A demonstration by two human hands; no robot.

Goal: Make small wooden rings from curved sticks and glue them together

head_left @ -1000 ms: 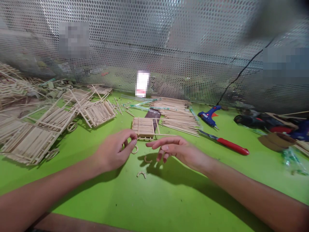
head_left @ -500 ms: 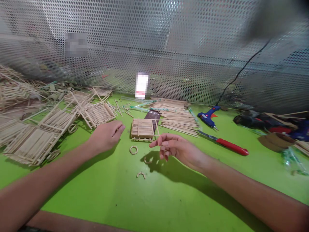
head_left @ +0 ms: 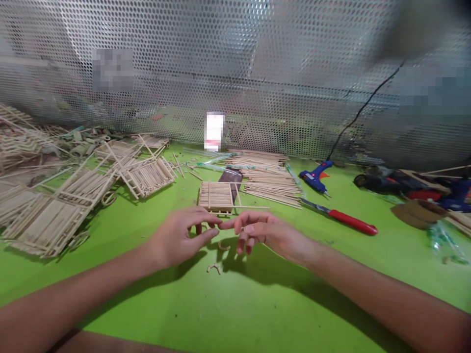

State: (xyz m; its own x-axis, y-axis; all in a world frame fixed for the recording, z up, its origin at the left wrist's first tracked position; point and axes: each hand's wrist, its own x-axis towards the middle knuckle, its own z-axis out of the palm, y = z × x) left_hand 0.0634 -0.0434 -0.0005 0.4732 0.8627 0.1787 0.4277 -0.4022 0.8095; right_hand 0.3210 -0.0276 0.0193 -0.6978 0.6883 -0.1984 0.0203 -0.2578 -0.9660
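Observation:
My left hand is over the green table with thumb and fingers apart, its fingertips close to the outstretched index finger of my right hand. The right hand's other fingers are loosely bent, and I see nothing held in them. A small ring of stick pieces lies behind my left fingers, partly hidden. Below the hands are two curved part-rings, one under the fingertips and another nearer me. Just beyond sits a small cart-like frame of thin sticks.
Several stick-built carts crowd the left side. A bundle of thin sticks lies at the back. To the right are a blue glue gun with its cord, a red-handled knife and a brown tape roll. Perforated metal sheet stands behind.
My left hand has moved right from beside the carts, going from closed to spread fingers near my right fingertip. My right hand has shifted slightly left.

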